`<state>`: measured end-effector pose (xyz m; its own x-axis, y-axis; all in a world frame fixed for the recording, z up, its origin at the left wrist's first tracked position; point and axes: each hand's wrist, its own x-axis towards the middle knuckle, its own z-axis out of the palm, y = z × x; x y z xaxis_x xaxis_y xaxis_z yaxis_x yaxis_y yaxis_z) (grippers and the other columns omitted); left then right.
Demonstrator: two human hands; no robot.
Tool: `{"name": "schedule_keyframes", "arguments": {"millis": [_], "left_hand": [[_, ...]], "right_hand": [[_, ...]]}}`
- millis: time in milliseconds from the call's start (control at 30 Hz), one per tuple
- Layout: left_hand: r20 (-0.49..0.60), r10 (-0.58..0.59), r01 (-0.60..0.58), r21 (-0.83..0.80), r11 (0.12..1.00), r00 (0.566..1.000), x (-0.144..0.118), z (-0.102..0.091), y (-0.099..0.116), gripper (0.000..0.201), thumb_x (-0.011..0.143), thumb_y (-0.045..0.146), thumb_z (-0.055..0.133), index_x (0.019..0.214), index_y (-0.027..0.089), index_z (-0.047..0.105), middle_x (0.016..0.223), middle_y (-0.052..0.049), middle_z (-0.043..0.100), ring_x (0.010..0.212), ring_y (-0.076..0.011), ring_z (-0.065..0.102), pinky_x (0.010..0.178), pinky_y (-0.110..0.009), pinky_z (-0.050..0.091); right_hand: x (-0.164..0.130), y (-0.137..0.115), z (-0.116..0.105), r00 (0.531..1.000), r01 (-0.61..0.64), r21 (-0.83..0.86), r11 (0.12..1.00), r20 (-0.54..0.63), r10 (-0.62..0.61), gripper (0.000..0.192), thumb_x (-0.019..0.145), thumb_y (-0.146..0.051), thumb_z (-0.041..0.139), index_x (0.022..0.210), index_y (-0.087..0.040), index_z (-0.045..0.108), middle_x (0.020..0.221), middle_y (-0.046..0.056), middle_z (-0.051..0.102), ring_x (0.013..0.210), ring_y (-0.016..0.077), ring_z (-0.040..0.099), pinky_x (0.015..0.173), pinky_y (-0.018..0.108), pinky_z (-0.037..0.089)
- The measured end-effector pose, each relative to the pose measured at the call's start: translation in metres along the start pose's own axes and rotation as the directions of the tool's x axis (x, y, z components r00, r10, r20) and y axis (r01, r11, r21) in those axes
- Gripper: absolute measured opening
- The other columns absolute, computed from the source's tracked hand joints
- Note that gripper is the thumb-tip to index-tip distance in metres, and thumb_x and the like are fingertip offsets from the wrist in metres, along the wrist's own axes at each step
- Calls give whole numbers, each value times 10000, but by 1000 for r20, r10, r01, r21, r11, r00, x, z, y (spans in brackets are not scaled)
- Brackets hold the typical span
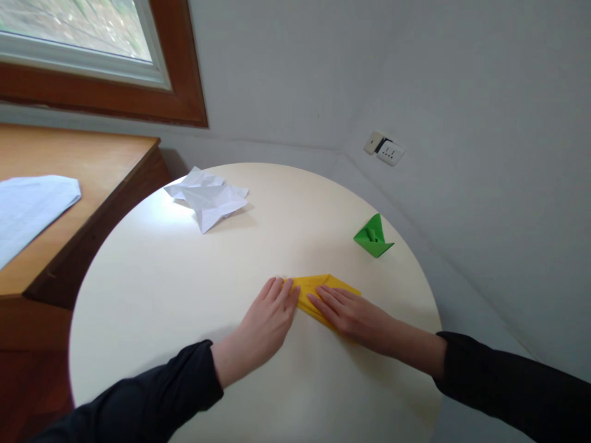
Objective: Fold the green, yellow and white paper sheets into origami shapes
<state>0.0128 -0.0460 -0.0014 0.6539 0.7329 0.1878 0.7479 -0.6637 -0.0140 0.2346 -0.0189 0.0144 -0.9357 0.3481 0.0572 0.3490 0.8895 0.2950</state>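
- Left hand [272, 314]: fingers extended side by side, flat on the left end of the yellow folded paper [309, 284].
- Right hand [353, 317]: fingers outstretched, laid across the paper's right half.
- Yellow paper lies on the round cream table [184, 289], near the green origami piece [376, 248]; creased white paper [215, 198] farther back, left.
- Behind: wall socket [390, 152], wood-framed window [187, 92].

Daylight from window [76, 27], glare on table [277, 240] at left, soft shadows, dim wall [489, 160]
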Motion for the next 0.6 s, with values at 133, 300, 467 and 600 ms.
{"name": "schedule_keyframes", "arguments": {"millis": [133,300,467,600], "left_hand": [[-52,60,-59,12,998,997,-6,7,17,451,880,178,358,1304,30,401,1292,-200,491,1203,-309,430,1051,-460,256],[-55,20,-22,-21,1000,998,-7,9,23,456,910,233,342,1325,48,382,1299,-206,492,1232,-302,424,1051,-469,257],[-43,9,-10,-36,999,999,-7,8,22,455,912,248,362,1319,49,395,1295,-219,494,1231,-313,430,1043,-475,268],[-19,0,-1,-46,999,1000,-7,6,23,450,918,262,352,1313,56,411,1294,-214,496,1226,-315,433,1035,-476,277]], "right_hand": [[1,0,0,1000,26,-44,999,4,-26,363,858,-50,369,1194,-3,499,1105,222,623,1031,271,601,865,410,503],[2,-1,-1,1000,18,-7,1000,12,-17,378,871,-55,339,1221,-23,479,1106,214,623,1054,256,587,879,411,492],[1,-1,-1,1000,9,-7,1000,12,-9,384,876,-69,345,1237,-38,470,1111,199,624,1060,253,584,885,407,489],[0,-2,1,1000,4,-39,999,8,-4,385,874,-76,350,1237,-56,478,1113,175,629,1065,243,583,899,397,485]]}}
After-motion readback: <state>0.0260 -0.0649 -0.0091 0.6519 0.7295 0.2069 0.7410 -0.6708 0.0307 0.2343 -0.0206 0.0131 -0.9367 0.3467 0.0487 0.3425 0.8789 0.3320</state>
